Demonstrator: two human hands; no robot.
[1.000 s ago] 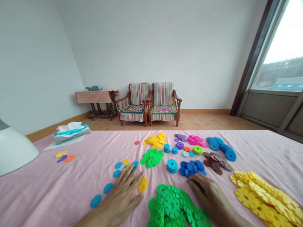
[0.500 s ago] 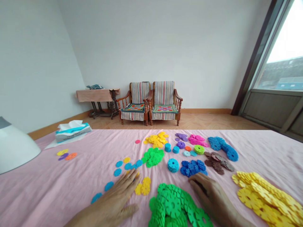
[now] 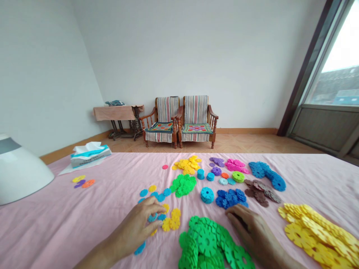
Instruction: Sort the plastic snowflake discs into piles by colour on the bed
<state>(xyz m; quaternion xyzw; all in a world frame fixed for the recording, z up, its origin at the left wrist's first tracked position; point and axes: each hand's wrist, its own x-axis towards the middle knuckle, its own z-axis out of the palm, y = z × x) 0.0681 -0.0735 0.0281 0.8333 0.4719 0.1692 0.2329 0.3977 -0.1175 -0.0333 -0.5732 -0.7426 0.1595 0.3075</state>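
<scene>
My left hand (image 3: 140, 223) hovers low over scattered notched plastic discs at the left, thumb apart from curved fingers. In the gap below its fingertips are a blue disc (image 3: 152, 217) and a darker blue disc (image 3: 162, 217); a yellow disc (image 3: 166, 208) lies just past them. Another blue disc (image 3: 139, 248) shows under the wrist. Several yellow discs (image 3: 171, 220) lie just right of the thumb. My right hand (image 3: 252, 228) rests on the cloth with loosely bent fingers, holding nothing visible. It sits between the dark blue pile (image 3: 232, 198) and the large green pile (image 3: 209, 239).
More piles cover the pink cloth (image 3: 112, 201): yellow discs (image 3: 316, 231) at right, brown discs (image 3: 260, 192), green discs (image 3: 183, 185) and pink discs (image 3: 237, 165). A tissue pack (image 3: 91, 156) and a white rounded object (image 3: 24, 175) stand at left. Two armchairs (image 3: 196, 112) are behind.
My left hand has lifted from lying flat on the discs and drawn back left, its fingers now bent, uncovering blue and yellow discs. My right hand stays in place. The view has shifted slightly.
</scene>
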